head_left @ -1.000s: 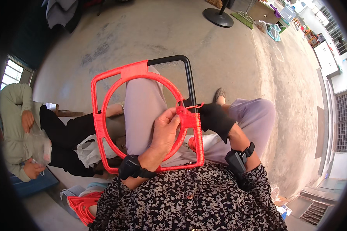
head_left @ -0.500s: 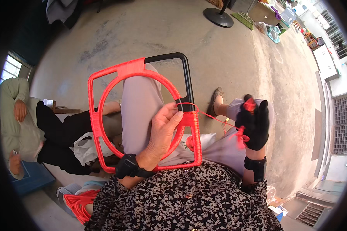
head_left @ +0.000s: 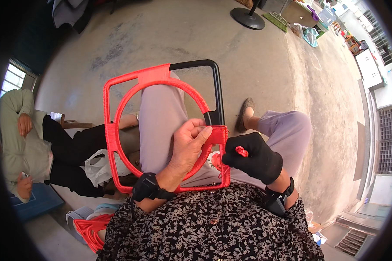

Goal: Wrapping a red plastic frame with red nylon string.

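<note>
Red-black single frame [head_left: 149,77], one bare left hand [head_left: 188,145], one gloved right hand [head_left: 255,157].

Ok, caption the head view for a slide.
The bare left hand holds a black frame partly wrapped in red, while the black-gloved right hand grips red cord.

The red-wrapped, black square frame [head_left: 153,75] is over the left lilac cloth trouser leg [head_left: 161,126]; the bare left hand [head_left: 188,143] is on its right side, the black-gloved right hand [head_left: 258,159] farther right with red cord [head_left: 241,151] in it.
</note>
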`<state>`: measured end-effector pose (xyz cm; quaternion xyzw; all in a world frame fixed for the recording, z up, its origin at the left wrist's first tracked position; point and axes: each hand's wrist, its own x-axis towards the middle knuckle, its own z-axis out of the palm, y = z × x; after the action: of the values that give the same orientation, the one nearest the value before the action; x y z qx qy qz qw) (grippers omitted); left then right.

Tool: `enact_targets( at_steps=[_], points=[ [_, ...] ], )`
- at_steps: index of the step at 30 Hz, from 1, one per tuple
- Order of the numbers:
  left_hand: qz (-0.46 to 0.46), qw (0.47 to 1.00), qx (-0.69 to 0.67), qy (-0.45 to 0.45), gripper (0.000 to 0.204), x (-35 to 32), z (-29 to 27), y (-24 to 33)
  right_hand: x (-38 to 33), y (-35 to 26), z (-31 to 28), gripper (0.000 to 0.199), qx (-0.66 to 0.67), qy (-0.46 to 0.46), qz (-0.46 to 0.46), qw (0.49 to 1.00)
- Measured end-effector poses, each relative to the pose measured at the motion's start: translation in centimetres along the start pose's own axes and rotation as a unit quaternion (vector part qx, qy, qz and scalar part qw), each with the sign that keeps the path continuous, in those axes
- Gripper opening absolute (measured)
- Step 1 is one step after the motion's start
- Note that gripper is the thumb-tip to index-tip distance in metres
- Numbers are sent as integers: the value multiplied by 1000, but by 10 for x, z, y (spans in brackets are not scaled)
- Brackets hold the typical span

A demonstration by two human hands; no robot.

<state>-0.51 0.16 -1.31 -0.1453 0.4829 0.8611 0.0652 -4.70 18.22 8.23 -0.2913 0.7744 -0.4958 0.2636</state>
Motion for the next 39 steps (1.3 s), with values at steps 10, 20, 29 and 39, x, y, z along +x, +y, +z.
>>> enact_targets(
  at_steps=[10,20,29,39],
  points=[
    [-40,997,-62,22,15,4,8,1,-56,104,-92,29,508,274,52,815],
    [-37,998,-39,36,11,0,0,-6,-125,208,-200,21,446,656,-127,595],
    [-13,994,-84,67,12,7,-5,-7,-90,113,-138,40,301,445,94,838],
    [-39,998,48,31,16,6,-7,-24,25,103,26,31,-91,-68,23,993]
  ],
)
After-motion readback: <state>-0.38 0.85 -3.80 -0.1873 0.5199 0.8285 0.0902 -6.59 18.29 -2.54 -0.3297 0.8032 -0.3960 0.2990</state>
